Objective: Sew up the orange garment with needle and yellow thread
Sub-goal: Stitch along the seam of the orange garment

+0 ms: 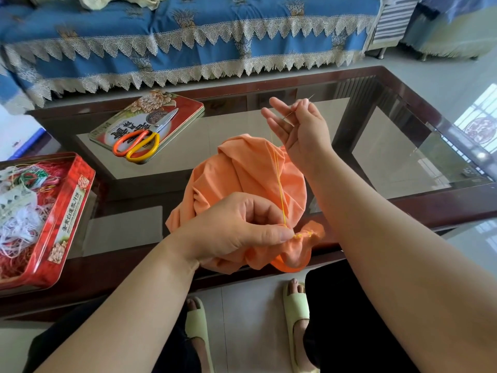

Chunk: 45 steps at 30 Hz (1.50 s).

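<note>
Left hand pinches orange garment at table edge; right hand pinches needle, yellow thread taut. Red tin holds tangled threads.

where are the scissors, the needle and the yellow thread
scissors (139,142), head view, on the orange and yellow handles
needle (291,114), head view, on its shaft by the fingers
yellow thread (281,189), head view, on the taut stretch over the garment
</note>
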{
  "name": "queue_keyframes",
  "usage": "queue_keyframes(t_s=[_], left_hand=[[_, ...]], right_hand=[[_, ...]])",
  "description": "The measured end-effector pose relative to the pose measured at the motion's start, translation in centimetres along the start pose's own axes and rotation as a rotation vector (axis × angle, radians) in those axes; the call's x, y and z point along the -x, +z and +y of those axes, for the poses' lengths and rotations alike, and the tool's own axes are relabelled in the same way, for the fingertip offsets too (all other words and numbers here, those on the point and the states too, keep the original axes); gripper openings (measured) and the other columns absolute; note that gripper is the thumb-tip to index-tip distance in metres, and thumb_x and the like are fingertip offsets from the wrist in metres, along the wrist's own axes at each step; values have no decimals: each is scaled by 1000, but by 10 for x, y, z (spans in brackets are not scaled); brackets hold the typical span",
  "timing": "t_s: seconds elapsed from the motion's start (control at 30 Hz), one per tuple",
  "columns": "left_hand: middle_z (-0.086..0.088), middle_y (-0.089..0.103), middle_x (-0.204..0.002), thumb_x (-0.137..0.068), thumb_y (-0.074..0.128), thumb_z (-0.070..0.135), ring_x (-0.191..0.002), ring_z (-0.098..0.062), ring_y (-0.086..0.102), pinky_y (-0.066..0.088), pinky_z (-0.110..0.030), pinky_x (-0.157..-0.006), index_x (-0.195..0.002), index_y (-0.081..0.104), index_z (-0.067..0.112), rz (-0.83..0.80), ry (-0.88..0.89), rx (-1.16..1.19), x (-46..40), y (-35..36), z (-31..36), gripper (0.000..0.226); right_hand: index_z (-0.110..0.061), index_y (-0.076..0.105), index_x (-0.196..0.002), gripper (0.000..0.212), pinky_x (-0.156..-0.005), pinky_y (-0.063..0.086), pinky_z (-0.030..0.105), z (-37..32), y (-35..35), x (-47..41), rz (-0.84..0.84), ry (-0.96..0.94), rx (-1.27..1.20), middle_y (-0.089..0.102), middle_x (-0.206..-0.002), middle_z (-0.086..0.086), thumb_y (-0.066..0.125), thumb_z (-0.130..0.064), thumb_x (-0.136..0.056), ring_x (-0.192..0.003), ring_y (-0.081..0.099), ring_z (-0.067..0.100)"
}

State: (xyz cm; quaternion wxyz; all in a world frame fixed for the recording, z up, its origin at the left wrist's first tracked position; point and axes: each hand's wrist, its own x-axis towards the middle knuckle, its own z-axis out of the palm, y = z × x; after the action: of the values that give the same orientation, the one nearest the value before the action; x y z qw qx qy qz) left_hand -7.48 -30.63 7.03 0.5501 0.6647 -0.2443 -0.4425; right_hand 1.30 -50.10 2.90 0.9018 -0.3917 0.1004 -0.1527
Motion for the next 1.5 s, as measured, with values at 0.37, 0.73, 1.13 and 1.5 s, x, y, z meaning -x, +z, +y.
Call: queue_keyframes(t_s=[0.37, 0.73, 1.13, 1.5], left_hand=[[0, 58, -54, -85, 70, 7, -37, -4, 48, 29, -15, -37, -74, 65, 9, -114, -70, -7, 1, -6, -4, 12], [1, 59, -56, -82, 72, 8, -39, -6, 48, 24, -16, -38, -72, 68, 15, -152, -108, -40, -4, -9, -11, 12], [8, 64, -67, -77, 75, 22, -69, -1, 59, 46, -13, -69, -61, 67, 24, 210, 36, -122, -12, -8, -12, 17], [7, 72, -82, -68, 72, 43, -92, -15, 65, 46, -37, -94, -70, 75, 29, 579, 174, 67, -10, -19, -13, 15]], right_hand=[[-14, 46, -85, 26, -33, 26, 12, -11, -25, -13, 220, 168, -42, 71, -96, 7, 36, -28, -105, -33, 35, 2], [-10, 51, -89, 29, -42, 42, 15, -4, -23, -8, 334, 84, 158, 65, -73, 6, 36, -30, -104, -43, 52, 5], [-11, 58, -89, 25, -42, 45, 23, -21, 31, 51, -147, -182, 686, 73, -79, 0, 42, -24, -103, -44, 59, 15], [-19, 53, -91, 21, -62, 51, 47, -2, 32, 91, -211, -547, 1300, 53, -61, -11, 38, -31, -99, -61, 56, 22]])
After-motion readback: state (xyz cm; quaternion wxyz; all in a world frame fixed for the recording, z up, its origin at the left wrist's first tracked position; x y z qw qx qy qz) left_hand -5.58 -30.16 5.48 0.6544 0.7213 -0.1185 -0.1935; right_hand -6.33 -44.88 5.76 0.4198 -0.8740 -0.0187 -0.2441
